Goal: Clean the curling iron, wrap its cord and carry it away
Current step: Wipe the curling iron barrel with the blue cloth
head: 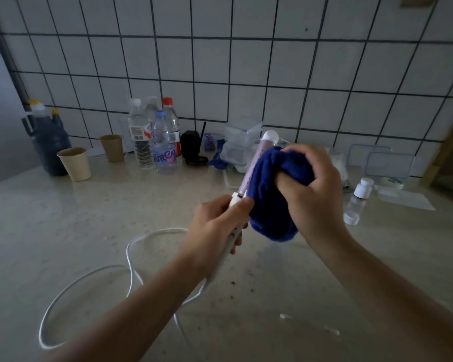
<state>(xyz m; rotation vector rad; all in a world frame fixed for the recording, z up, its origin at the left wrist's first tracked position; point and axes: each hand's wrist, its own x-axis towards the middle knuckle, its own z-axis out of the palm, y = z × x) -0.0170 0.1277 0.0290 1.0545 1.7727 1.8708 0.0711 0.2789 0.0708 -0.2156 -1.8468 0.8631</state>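
The curling iron [255, 163] has a pink barrel with a white tip and a white handle, and it is held up over the counter, tip pointing away. My left hand [215, 228] grips the white handle. My right hand [311, 189] grips a bunched blue cloth [272, 199] that is wrapped against the right side of the barrel and hides most of it. The white cord [94, 278] runs from the handle's lower end and lies in loose loops on the counter at the lower left.
On the pale counter [115, 218] by the tiled wall stand two paper cups [75, 163], several plastic bottles [164, 150], a dark jug [50, 142], a black object [191, 147] and clear containers [242, 142]. A small white-capped bottle [358, 199] stands at the right.
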